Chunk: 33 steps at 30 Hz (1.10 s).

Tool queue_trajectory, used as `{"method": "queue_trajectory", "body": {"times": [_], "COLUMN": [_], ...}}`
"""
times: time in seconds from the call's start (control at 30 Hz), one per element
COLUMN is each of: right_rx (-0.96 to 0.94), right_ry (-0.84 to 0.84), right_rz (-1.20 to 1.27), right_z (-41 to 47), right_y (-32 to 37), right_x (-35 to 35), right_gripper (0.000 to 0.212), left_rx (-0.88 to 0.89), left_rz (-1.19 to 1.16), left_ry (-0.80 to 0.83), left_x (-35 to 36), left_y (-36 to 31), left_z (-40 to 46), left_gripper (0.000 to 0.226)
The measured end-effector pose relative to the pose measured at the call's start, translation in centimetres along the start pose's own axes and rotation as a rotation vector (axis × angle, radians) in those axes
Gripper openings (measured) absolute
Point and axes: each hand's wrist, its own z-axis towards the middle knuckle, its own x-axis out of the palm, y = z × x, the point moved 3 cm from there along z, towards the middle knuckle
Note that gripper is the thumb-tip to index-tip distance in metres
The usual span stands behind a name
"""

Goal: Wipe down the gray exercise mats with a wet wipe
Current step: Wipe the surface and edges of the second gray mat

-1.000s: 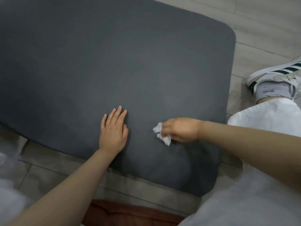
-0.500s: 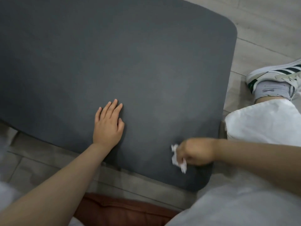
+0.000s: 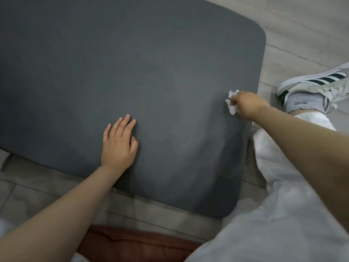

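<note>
Since the earlier frame our right hand (image 3: 245, 105), clutching the wet wipe (image 3: 232, 103), has swept up the gray mat's (image 3: 132, 63) right edge, left hand (image 3: 119, 142) flat, most mat unwiped.

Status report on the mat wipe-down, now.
Right hand grips crumpled wet wipe at the gray mat right edge. Left hand flat on mat. Nothing in the way.

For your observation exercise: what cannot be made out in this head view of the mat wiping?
- gray mat: far and left parts cut off by the frame edges.
- wet wipe: crumpled, partly hidden by the right hand.
- Mat under the left hand: covered.
- Mat's wetness: cannot tell.
</note>
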Motion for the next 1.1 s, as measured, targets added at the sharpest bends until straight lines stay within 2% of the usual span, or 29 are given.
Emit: {"method": "queue_trajectory", "body": {"times": [0.07, 0.17, 0.3, 0.47, 0.6, 0.67, 0.73, 0.83, 0.97, 1.03, 1.1], "right_rx": [0.147, 0.196, 0.080, 0.002, -0.240, -0.310, -0.260, -0.107, 0.005, 0.140, 0.249], "right_ry": [-0.055, -0.061, 0.167, 0.296, 0.670, 0.774, 0.697, 0.491, 0.357, 0.255, 0.182], "right_rz": [0.104, 0.283, 0.328, 0.369, 0.275, 0.179, 0.083, 0.008, -0.163, -0.143, -0.051], "right_z": [0.5, -2.0, -8.5, -15.1, -20.2, -21.2, -20.0, -16.4, -10.6, -7.6, -5.7], "right_y": [-0.3, 1.8, 6.2, 12.4, 16.0, 16.6, 16.0, 12.8, 7.1, 4.3, 2.1], "right_x": [0.5, 1.8, 3.7, 6.7, 8.8, 9.5, 8.8, 6.6, 3.3, 1.4, 0.1], "right_gripper": [0.022, 0.017, 0.011, 0.007, 0.008, 0.010, 0.016, 0.027, 0.038, 0.041, 0.035], "left_rx": [-0.002, -0.004, -0.018, -0.027, -0.020, -0.015, -0.009, -0.007, -0.012, -0.019, -0.017], "left_rz": [0.006, 0.002, -0.004, -0.003, -0.032, -0.046, -0.053, -0.052, -0.050, -0.049, -0.039], "left_ry": [-0.004, 0.004, 0.015, 0.029, 0.017, 0.012, 0.002, 0.005, 0.018, 0.016, 0.023], "left_x": [0.0, 0.0, -0.2, -0.3, -0.5, -0.6, -0.5, -0.5, -0.4, -0.3, -0.2], "left_y": [0.0, -0.1, -0.3, -0.3, -0.2, -0.2, -0.1, -0.1, 0.0, 0.1, 0.1], "left_z": [-0.1, 0.0, 0.0, 0.0, -0.1, -0.1, -0.1, -0.1, 0.0, 0.0, 0.0], "left_gripper": [0.058, 0.057, 0.055, 0.053, 0.053, 0.052, 0.052, 0.052, 0.053, 0.053, 0.053]}}
